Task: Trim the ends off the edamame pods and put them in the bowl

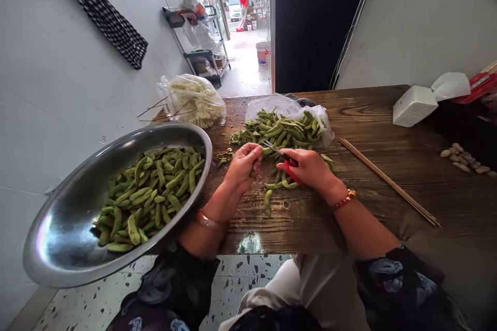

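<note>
A: What are the hands doing?

B: The left hand pinches one pod by its end, fingers closed on it. The right hand grips red-handled scissors, with the blades pointing left and meeting the pod's tip. I cannot tell how far the blades are parted.

A: Where does that happen?

B: Low over the wooden worktop, just in front of a heap of pods that spills from an open clear bag. A few loose pods lie on the wood under and near the right hand.

A: And the bowl?

B: A big steel bowl sits at the left, tilted, its rim overhanging the worktop's near edge. Pods fill its far side; the near side is bare metal. It lies just beside the left forearm.

A: Any scraps?

B: Small green trimmings lie between the bowl and the left hand.

A: What else is on the wood?

B: Another bag of pale pieces at the far left, with thin sticks poking out beside it. Skewers lie slanted to the right of the right hand, well apart from it. A white box with tissue stands at the far right, and peanuts lie near the right edge.

A: Wrists?

B: A bangle on the left, a red bracelet on the right.
</note>
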Motion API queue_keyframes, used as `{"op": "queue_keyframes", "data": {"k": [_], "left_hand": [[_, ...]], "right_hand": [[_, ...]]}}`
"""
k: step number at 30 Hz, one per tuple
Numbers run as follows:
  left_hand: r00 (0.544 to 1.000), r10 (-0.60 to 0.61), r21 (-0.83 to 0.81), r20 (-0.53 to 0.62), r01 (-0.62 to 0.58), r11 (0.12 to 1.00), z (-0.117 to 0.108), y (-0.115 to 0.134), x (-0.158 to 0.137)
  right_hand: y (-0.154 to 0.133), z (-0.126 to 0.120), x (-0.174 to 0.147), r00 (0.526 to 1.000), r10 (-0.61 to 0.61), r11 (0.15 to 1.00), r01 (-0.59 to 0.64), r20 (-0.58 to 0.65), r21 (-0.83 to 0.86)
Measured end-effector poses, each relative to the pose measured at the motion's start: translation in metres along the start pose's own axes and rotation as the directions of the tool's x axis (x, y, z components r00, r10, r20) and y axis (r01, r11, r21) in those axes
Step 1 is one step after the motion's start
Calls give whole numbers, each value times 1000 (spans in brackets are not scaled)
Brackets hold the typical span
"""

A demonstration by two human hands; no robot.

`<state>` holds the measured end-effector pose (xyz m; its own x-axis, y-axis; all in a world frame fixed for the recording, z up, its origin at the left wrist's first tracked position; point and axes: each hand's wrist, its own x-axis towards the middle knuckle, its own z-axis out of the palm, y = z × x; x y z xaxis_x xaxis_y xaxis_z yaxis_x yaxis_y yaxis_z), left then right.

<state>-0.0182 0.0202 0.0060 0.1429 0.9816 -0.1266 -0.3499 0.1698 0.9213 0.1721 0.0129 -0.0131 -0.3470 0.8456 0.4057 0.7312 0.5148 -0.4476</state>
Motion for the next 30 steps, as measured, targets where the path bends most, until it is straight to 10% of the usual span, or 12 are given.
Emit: {"op": "queue_keyframes", "data": {"k": [12, 24, 30], "left_hand": [[1000, 15, 82, 9, -15, 997, 1, -5, 3], [981, -171, -60, -87, 166, 984, -2, 4, 6], [997, -18, 293, 72, -4, 956, -3, -5, 3]], "right_hand": [[0, -1, 1, 1000, 7, 1000, -7, 25, -7], [3, -17, 1, 944, 141, 976, -82, -298, 201], [4, -24, 0, 922, 235, 942, -139, -307, 304]]}}
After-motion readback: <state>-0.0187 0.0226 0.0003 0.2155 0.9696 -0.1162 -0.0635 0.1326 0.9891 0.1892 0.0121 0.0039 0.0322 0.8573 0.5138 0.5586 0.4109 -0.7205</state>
